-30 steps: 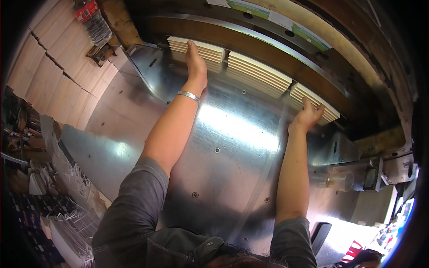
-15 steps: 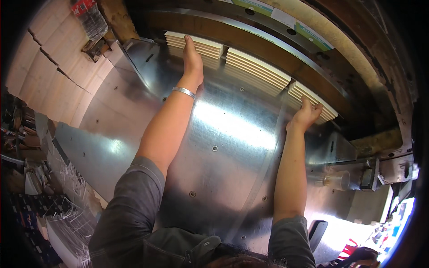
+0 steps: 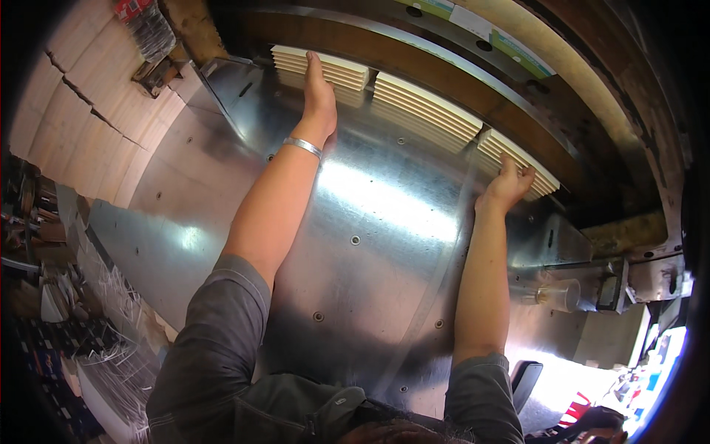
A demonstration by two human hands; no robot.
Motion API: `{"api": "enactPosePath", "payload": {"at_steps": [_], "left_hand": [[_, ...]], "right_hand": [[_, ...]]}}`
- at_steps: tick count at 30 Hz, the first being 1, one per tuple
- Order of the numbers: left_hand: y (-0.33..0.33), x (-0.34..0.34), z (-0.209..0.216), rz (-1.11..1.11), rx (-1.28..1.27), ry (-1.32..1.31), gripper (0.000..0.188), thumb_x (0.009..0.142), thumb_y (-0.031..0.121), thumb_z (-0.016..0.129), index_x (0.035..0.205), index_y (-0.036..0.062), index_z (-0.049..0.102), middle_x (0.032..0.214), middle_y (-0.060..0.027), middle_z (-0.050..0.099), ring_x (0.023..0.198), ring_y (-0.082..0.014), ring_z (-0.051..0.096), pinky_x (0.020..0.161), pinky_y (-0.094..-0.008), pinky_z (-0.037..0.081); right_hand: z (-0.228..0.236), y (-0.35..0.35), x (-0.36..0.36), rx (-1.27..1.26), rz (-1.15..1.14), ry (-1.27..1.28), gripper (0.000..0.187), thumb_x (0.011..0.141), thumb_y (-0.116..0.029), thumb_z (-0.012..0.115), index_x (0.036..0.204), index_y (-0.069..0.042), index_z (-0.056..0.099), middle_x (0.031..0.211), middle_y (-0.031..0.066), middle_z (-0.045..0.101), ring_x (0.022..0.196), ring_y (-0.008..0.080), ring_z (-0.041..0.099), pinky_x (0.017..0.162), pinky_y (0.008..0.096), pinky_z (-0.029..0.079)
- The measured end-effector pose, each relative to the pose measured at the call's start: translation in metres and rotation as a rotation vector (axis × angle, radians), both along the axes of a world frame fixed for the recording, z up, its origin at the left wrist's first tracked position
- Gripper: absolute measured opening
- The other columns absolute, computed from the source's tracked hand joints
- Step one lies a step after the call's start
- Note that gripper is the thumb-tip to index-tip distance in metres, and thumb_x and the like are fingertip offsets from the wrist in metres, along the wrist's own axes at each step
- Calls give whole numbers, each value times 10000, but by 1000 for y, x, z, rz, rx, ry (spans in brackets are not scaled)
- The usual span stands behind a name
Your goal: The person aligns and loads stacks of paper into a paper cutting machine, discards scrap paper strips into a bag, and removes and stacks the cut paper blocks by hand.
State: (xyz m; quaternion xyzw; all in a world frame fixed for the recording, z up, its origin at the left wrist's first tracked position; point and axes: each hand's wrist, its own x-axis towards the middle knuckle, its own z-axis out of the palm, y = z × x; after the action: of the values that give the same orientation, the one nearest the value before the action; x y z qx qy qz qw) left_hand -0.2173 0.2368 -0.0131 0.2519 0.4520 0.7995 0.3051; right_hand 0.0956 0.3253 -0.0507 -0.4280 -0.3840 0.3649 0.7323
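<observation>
Three pale stacks of layered sheets stand in a row at the far end of the metal table [image 3: 355, 281]. My left hand [image 3: 318, 100] is upright against the front of the left stack [image 3: 347, 78], its thumb raised and stretched out; its other fingers are mostly hidden. At the right stack [image 3: 532, 166], my right hand [image 3: 506, 189] touches the front edge with fingers apart. Between the hands, the middle stack [image 3: 425, 107] is touched by neither. What the stacks are, paper or booklets, is too small to tell.
Behind the stacks runs a dark machine beam [image 3: 414, 52] with a shiny metal edge. Large piles of pale sheets [image 3: 96, 111] rise at the left, with a plastic bottle [image 3: 150, 33] above. A clear cup [image 3: 566, 294] sits at the right. Shredded strips [image 3: 122, 362] lie at lower left.
</observation>
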Motion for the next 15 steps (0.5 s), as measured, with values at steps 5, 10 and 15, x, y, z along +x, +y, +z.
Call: {"api": "enactPosePath", "payload": {"at_steps": [5, 10, 15], "left_hand": [[1, -3, -15, 14, 37, -10, 937, 1047, 664, 337, 1640, 22, 0, 1728, -178, 7, 1602, -277, -22, 1286, -478, 38], [8, -11, 0, 3, 14, 3, 908, 1051, 628, 370, 1647, 59, -11, 1719, -207, 0, 1599, -316, -24, 1284, -515, 55], [3, -32, -9, 0, 28, -26, 944, 1042, 641, 400, 1642, 24, 10, 1720, -210, -7, 1597, -336, -26, 1283, -510, 66]], "right_hand": [[-2, -3, 3, -59, 65, -66, 899, 810, 4, 739, 1572, 54, 264, 1545, 213, 343, 1406, 341, 413, 1139, 423, 391], [-6, 3, -6, -101, 8, 74, 943, 819, -29, 773, 1597, 13, 242, 1634, 203, 248, 1446, 344, 375, 1182, 434, 354], [-3, -1, -29, -80, -128, -61, 951, 795, -126, 798, 1581, 20, 283, 1589, 220, 294, 1456, 367, 375, 1198, 444, 331]]}}
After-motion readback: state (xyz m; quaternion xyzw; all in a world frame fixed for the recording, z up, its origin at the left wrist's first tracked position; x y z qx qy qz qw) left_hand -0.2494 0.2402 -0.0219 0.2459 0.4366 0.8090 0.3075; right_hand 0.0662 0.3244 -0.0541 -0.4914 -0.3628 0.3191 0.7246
